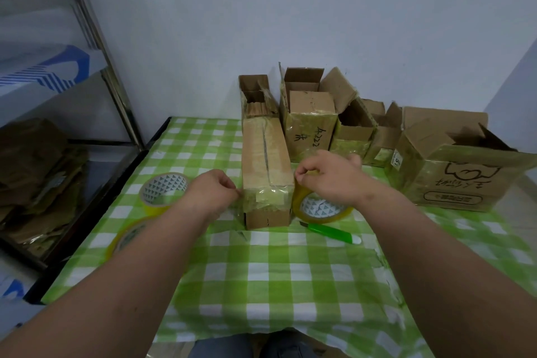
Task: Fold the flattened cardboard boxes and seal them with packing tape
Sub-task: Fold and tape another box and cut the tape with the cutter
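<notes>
Left hand (213, 189) seemingly pinching tape end at long box (266, 166); right hand (325, 176) fingers gripping tape roll (316, 208) beside it on tabletop (290, 270).

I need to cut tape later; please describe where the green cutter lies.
On the green checked tablecloth, look just before the long brown cardboard box. The slim green plastic utility knife lies flat beside the yellow tape roll under the right hand, the only non-round tool.

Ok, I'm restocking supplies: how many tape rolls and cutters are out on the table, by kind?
Yellow tape rolls: 3
Green cutter: 1
Total: 4
</notes>
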Motion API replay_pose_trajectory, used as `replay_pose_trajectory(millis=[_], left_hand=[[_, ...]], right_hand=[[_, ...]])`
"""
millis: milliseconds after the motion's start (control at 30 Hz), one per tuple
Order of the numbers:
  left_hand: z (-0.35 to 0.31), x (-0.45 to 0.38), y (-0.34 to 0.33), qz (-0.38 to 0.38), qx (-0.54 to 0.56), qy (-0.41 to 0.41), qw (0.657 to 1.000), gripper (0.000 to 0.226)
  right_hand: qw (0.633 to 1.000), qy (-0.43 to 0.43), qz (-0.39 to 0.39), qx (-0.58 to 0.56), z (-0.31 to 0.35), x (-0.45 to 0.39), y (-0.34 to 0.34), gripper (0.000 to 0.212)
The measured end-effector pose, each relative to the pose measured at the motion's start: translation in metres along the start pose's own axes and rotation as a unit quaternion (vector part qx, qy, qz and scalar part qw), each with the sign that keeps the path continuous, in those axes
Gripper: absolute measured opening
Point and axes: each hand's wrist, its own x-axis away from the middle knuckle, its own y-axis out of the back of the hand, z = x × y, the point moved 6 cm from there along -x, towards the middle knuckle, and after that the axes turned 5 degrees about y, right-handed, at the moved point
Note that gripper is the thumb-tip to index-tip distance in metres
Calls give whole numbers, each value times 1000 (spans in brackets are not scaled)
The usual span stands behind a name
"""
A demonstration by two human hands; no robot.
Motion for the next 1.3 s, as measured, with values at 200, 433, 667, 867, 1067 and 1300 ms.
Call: replay_pose_trajectory(millis=[200,433,667,867,1067,1300], left_hand=[[-9,10,-2,-30,-1,-99,995,18],[-16,20,5,-13,-68,-185,980,28],[-33,27,-2,-64,-224,-232,944,51],[-37,32,-8,-108,-249,-248,930,52],[-37,33,-12,-145,-246,-245,927,55],[-32,35,-14,-178,-222,-251,925,55]], right_hand=[[999,15,-26,22,1,0,-1,22],[997,42,-46,37,4,5,-4,26],[993,26,-62,95,8,8,-7,56],[984,30,-104,141,13,12,-9,59],[973,32,-128,189,17,15,-14,63],[970,14,-126,209,19,16,-17,56]])
